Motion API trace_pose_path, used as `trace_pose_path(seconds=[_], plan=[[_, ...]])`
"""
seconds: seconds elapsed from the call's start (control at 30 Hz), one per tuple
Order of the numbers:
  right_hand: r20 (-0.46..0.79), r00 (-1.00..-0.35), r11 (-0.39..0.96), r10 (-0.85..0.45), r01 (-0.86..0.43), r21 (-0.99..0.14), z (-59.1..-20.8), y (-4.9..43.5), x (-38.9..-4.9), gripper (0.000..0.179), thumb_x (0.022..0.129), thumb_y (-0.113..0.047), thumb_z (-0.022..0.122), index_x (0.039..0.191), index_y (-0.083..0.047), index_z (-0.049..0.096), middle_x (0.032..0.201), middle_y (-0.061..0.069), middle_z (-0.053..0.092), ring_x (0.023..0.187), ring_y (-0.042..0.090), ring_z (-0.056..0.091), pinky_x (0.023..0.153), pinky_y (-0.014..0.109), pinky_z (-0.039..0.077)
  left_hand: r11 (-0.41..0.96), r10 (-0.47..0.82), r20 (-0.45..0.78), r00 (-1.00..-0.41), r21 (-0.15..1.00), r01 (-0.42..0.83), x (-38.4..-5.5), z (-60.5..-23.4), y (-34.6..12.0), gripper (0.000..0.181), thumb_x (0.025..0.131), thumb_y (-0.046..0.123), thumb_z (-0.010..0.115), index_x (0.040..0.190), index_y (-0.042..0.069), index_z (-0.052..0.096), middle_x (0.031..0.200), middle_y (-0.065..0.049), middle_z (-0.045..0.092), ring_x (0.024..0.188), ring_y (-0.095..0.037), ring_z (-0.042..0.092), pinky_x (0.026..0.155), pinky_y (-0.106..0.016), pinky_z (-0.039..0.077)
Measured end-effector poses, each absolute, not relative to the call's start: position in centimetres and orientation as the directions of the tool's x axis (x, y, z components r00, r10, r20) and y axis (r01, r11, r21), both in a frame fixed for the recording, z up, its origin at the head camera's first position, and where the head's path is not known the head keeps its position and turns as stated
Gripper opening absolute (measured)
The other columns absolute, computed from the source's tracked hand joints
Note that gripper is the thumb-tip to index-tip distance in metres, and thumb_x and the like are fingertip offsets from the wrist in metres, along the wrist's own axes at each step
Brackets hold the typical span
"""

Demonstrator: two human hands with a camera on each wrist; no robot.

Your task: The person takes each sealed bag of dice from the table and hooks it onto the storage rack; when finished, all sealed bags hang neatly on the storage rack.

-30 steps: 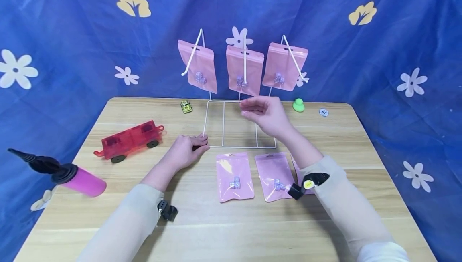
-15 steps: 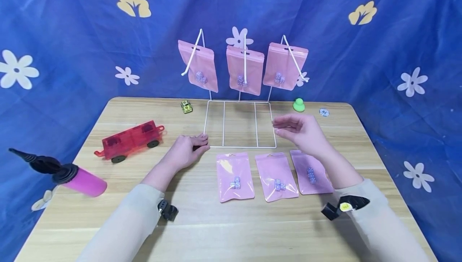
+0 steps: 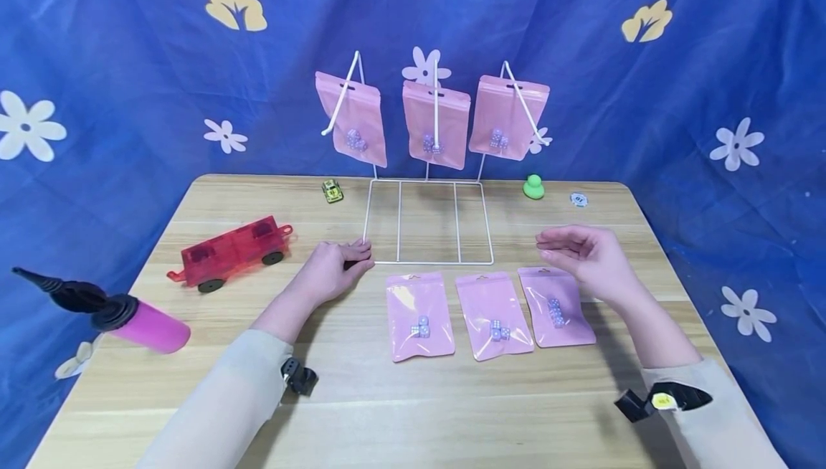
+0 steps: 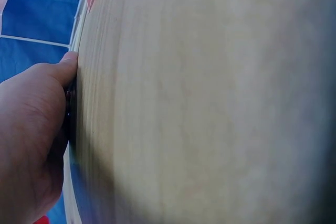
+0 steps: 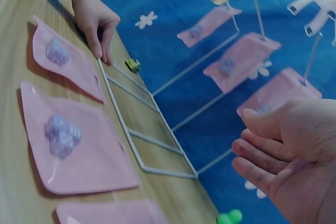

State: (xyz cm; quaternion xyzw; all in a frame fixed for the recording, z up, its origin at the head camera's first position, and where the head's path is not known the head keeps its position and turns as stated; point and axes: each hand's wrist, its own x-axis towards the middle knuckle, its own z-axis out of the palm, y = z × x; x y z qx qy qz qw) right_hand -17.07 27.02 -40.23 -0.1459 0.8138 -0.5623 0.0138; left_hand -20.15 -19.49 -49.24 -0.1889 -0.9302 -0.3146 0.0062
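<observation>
A white wire display rack [image 3: 431, 263] stands on the table, its three hooks each carrying a pink zip bag, such as the middle bag [image 3: 445, 114], with lilac dice inside. My left hand [image 3: 329, 268] pinches the front left corner of the rack's base between thumb and fingers. Above the table, right of the rack, my right hand [image 3: 590, 257] hovers with loosely curved fingers and nothing in it. Three more pink bags of dice lie in a row in front of the rack: a left bag [image 3: 421, 304], a middle bag [image 3: 487, 308] and a right bag [image 3: 545, 297], nearest my right hand.
To the left are a red toy wagon [image 3: 232, 247] and a pink hand pump [image 3: 148, 325] with a black nozzle. A small yellow toy car [image 3: 332, 191], a green rubber duck [image 3: 533, 187] and a poker chip [image 3: 578, 199] sit towards the back edge. Blue cloth hangs behind.
My right hand has moved right and towards me, from over the rack's base to beyond the right bag, bringing that bag fully into view. My left hand has stayed at the rack's corner.
</observation>
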Motion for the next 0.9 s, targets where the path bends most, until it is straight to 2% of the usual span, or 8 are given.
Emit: trace_pose_path(seconds=[0.4, 0.7, 0.9], plan=[[0.096, -0.981, 0.384, -0.167, -0.155, -0.910, -42.4, 30.9, -15.2, 0.032, 0.093, 0.006, 0.078, 0.124, 0.013, 0.070, 0.119, 0.030, 0.072, 0.100, 0.006, 0.074, 0.085, 0.020, 0.060, 0.734, 0.351, 0.121, -0.929, 0.580, 0.353, -20.1, -49.2, -19.5, 0.033, 0.100, 0.024, 0.077, 0.126, 0.003, 0.076, 0.136, -0.009, 0.068, 0.136, -0.027, 0.058, 0.119, -0.047, 0.041], [-0.015, -0.996, 0.401, -0.090, -0.023, -0.916, -45.0, 33.3, -13.8, 0.039, 0.095, -0.003, 0.080, 0.127, 0.013, 0.066, 0.120, 0.026, 0.073, 0.099, 0.007, 0.075, 0.084, 0.021, 0.061, 0.732, 0.348, 0.139, -0.927, 0.578, 0.361, -20.2, -49.4, -19.4, 0.032, 0.100, 0.023, 0.078, 0.124, 0.003, 0.077, 0.134, -0.010, 0.069, 0.134, -0.027, 0.060, 0.117, -0.047, 0.043], [-0.045, -0.997, 0.361, -0.068, 0.018, -0.932, -46.2, 34.2, -13.1, 0.046, 0.094, -0.002, 0.080, 0.131, 0.018, 0.061, 0.123, 0.033, 0.069, 0.101, 0.006, 0.074, 0.085, 0.022, 0.061, 0.742, 0.338, 0.156, -0.928, 0.563, 0.365, -20.3, -49.5, -19.4, 0.035, 0.099, 0.025, 0.079, 0.126, 0.004, 0.076, 0.133, -0.011, 0.069, 0.132, -0.027, 0.062, 0.117, -0.046, 0.043]])
